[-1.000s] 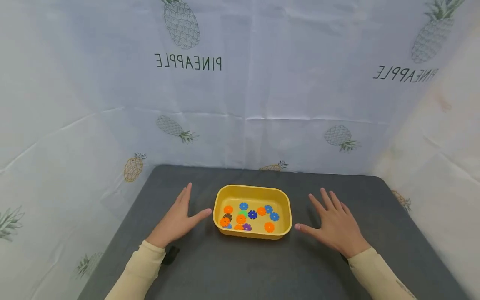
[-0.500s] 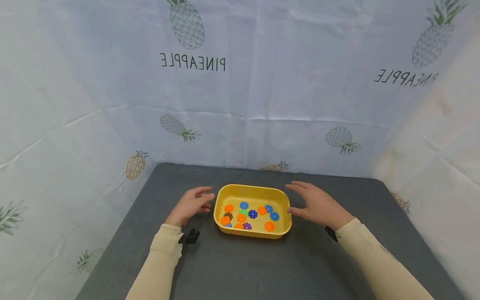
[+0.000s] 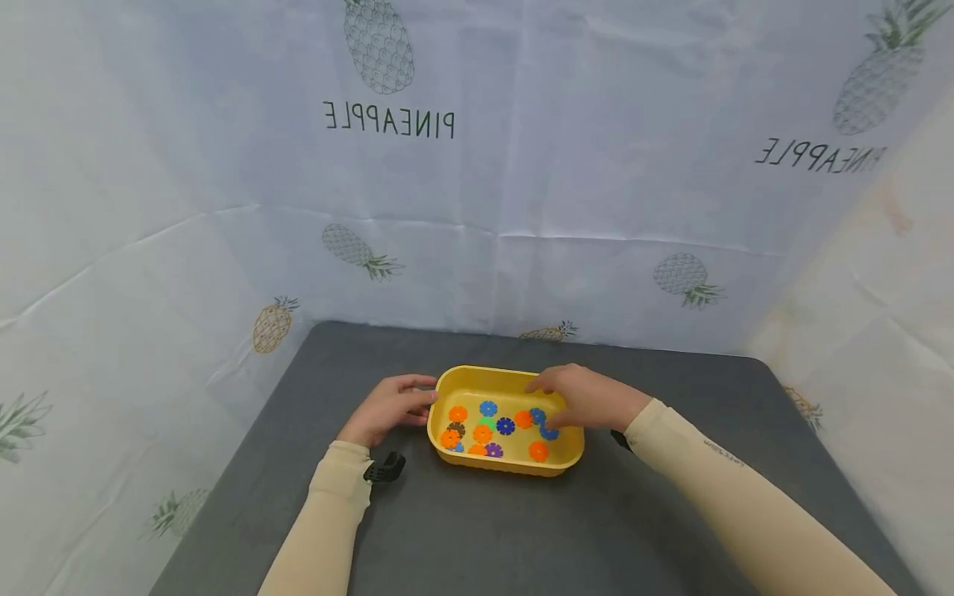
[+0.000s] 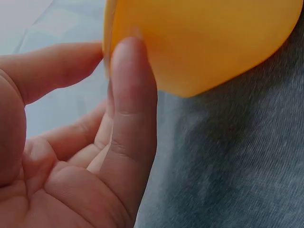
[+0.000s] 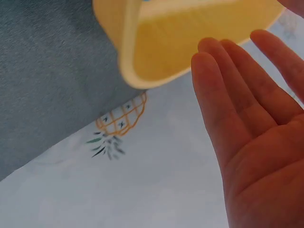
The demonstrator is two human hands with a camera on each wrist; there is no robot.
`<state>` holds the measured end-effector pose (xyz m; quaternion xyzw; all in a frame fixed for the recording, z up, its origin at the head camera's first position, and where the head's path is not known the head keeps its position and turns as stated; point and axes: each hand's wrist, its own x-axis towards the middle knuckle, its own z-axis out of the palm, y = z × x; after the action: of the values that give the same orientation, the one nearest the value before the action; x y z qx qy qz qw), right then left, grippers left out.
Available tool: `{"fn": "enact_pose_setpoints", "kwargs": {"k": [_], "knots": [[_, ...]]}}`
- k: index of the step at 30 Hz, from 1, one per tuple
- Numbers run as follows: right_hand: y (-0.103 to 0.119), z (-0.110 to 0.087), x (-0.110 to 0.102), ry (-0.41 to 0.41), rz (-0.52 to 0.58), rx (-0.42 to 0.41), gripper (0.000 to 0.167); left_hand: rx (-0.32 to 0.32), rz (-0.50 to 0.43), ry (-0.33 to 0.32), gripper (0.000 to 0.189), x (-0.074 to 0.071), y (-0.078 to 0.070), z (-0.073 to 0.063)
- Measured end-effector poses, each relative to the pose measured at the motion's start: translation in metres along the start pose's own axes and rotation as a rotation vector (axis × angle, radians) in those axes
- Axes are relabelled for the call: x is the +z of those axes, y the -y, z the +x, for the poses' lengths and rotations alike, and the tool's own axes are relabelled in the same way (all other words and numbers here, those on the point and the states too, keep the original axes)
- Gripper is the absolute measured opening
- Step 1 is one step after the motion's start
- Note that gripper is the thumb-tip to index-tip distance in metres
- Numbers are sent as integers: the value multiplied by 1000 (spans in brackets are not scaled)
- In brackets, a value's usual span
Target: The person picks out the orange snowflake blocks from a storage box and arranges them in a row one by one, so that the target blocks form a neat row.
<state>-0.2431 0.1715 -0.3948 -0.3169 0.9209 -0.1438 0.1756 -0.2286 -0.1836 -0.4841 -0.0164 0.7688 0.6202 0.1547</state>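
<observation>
A yellow plastic basket (image 3: 498,465) stands on the dark table, with small notched plastic discs in orange, blue, green, brown and purple on its floor. My left hand (image 3: 383,411) is at the basket's left end. In the left wrist view its thumb (image 4: 133,90) and forefinger (image 4: 66,64) pinch the rim between them. Over the basket's right end reaches my right hand (image 3: 592,397), its thumb near the blue discs (image 3: 549,432) and its fingers over the far side. The right wrist view shows those fingers (image 5: 209,85) extended, with nothing between them.
A dark grey cloth covers the table (image 3: 477,538). Behind and at both sides hangs a pale curtain (image 3: 507,182) printed with pineapples. A black band (image 3: 386,468) is on the left wrist.
Both hands have closed in on the basket from the sides. The left now grips its left rim, and the right has moved left over its interior. The discs lie as before.
</observation>
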Motion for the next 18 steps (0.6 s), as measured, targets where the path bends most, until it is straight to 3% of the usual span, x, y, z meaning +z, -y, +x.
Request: {"fn": "enact_pose_setpoints", "kwargs": {"k": [4,11,18], "knots": [[6,8,1,60,-11,-34,45,10,5,7,51,3,-1,1],[13,21,7,125,-63,-22,29,28,9,22,52,1,-2,0],[16,32,25,200,-102,5,17,17,5,31,53,1,0,0]]}}
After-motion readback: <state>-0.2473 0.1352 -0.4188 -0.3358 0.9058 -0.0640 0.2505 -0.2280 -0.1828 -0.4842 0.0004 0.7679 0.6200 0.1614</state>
